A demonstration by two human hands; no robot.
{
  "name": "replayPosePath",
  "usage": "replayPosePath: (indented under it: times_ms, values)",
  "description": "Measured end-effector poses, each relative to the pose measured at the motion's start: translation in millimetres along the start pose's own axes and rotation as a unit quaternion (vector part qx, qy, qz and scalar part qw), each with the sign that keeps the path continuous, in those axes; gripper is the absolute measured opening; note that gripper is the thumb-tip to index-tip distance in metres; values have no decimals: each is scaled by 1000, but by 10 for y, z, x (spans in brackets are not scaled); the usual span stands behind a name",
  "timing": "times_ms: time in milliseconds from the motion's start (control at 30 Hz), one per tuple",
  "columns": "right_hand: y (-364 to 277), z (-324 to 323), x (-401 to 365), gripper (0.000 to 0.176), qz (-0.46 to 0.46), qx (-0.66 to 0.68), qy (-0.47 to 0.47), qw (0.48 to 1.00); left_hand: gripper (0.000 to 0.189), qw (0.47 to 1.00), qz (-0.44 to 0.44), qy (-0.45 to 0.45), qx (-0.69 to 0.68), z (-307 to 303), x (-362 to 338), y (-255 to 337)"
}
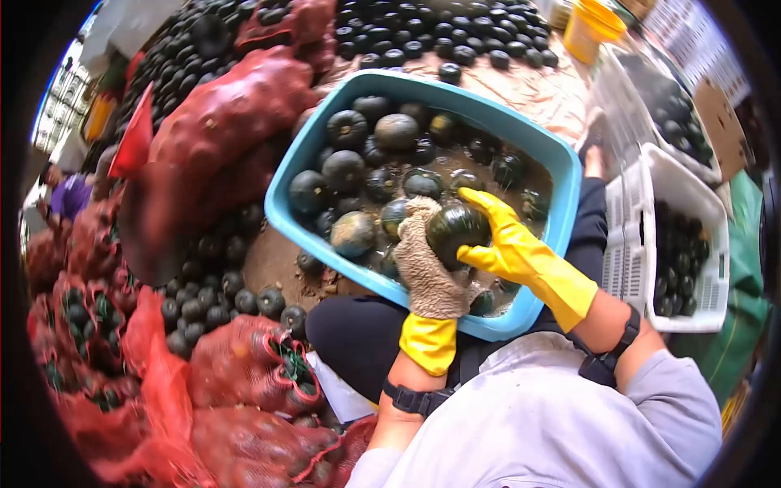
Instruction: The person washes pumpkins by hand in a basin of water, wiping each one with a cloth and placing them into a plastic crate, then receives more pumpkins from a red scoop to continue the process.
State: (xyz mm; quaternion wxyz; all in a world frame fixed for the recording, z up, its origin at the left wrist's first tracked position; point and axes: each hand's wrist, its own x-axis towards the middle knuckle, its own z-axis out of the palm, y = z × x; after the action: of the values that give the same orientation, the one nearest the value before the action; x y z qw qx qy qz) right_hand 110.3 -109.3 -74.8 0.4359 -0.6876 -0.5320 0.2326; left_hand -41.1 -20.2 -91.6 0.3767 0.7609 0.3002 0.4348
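Between my two hands, above the muddy water of a blue tub [423,79], is a shiny dark green pumpkin [459,234]. My left hand [431,272], in a beige terry cloth mitt over a yellow rubber glove, presses on the pumpkin's left side; the mitt hides its fingers. On the other side, my right hand [521,256] grips it in a yellow rubber glove, fingers over the top and thumb below. Several more pumpkins float or sit in the tub around it, including a mottled one [353,233] and a greyish one [396,132].
Red mesh sacks [244,366] of pumpkins crowd the left, with loose pumpkins [203,305] on the ground. Rows of dark pumpkins [455,37] lie on a sheet at the back. White crates [708,305] with pumpkins stand right, below a yellow bucket [587,32].
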Motion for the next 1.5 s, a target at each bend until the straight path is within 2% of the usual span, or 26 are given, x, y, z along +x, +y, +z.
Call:
replayPosePath:
  times_ms: [33,67,133,167,200,267,333,433,533,567,600,633,733,800,867,933,1000,1100,1167,1233,1267,1300,1367,1400,1467,1500]
  values:
    - [-310,-128,-35,90,51,139,-81,986,70,999,23,-31,-4,-79,16,40]
    - [-489,-292,-14,89,92,-49,-150,983,70,997,39,-73,-7,-176,46,94]
    - [-698,-397,81,75,258,82,-191,943,71,994,34,-104,1,-210,58,120]
    - [-288,-51,-62,64,232,426,-96,869,71,996,20,-86,13,-125,19,79]
    - [-207,268,-97,64,272,555,18,786,72,998,4,-59,22,-22,-5,17]
    - [10,447,-81,72,160,381,94,906,73,999,-24,-27,16,103,-32,-13]
    - [19,152,-104,85,63,24,54,996,74,999,3,-45,16,36,-10,0]
    - [-315,-143,-131,84,4,18,-94,995,75,989,65,-135,-8,-248,114,140]
    - [-99,67,-85,73,95,415,-63,903,77,991,45,-123,21,-195,67,144]
    - [53,195,-20,66,88,417,-22,904,77,995,24,-92,41,-86,37,104]
    - [268,364,-52,65,150,323,63,932,78,995,-3,-65,73,25,30,97]
    - [376,477,-16,68,73,146,166,973,78,992,-40,-41,110,121,18,128]
    - [61,398,-134,79,-16,-98,152,983,78,986,-41,-71,147,176,-122,190]
    - [438,495,-324,83,31,50,124,991,75,983,-4,-112,149,83,-294,215]
    - [390,535,-584,70,251,224,74,939,72,979,10,-156,133,11,-306,217]
    - [-69,285,-747,73,419,448,-27,789,69,977,3,-190,95,-119,-321,195]
    - [-39,98,-736,63,420,442,-107,785,62,986,4,-157,48,-68,-350,108]
    - [131,-220,-118,60,468,431,-165,753,35,977,-183,-54,-99,-23,-224,31]
    - [124,-420,614,65,277,633,-93,717,34,861,-367,-10,-353,11,-218,-92]
    - [-247,-578,1403,53,137,674,71,722,34,763,-431,23,-481,52,-156,-83]
    - [-352,-695,1755,47,61,683,147,713,30,771,-432,36,-466,44,-104,-24]
    - [327,-618,2107,45,-57,400,98,910,27,779,-433,50,-450,37,-47,36]
    - [-40,-486,1676,48,152,143,-63,976,22,743,-460,81,-480,-7,-69,-6]
    - [253,-303,1541,50,156,-43,-153,975,20,723,-471,97,-496,-20,-79,-32]
    - [823,67,1262,59,55,-429,-330,839,16,680,-480,137,-536,39,41,-92]
    - [924,296,1201,60,94,-451,-295,837,18,665,-533,204,-482,52,205,173]
